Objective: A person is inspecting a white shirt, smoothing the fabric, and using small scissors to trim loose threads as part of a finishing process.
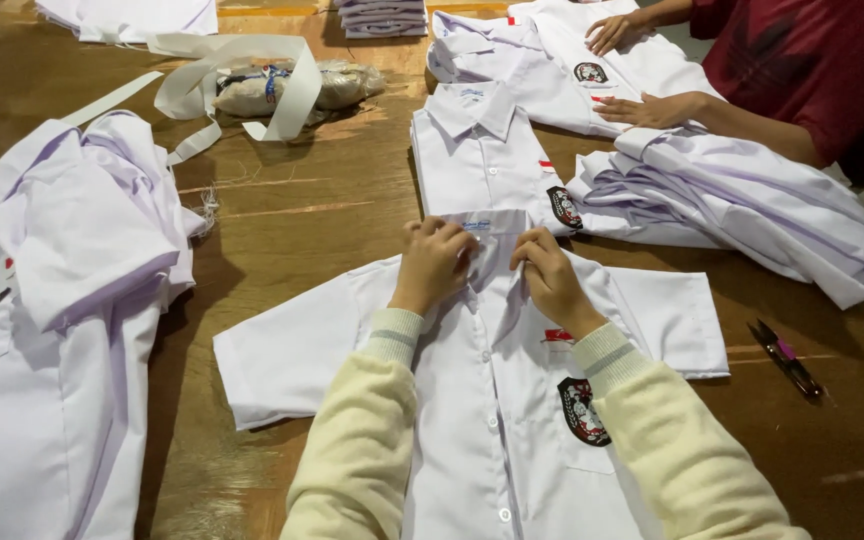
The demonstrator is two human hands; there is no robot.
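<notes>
A white short-sleeved shirt (292, 350) with a black and red chest badge lies flat, front up, on the wooden table (312, 200) before me. My left hand (434, 262) and my right hand (550, 277) both pinch the shirt at the collar, close together by the top button. Cream knit sleeves cover my forearms.
A folded white shirt (482, 160) lies just beyond. Piles of white shirts sit at the left (62, 300) and right (752, 200). Another person in a dark red top presses a shirt at the far right. Small snips (787, 360) lie at the right, white strips and a bag at the back.
</notes>
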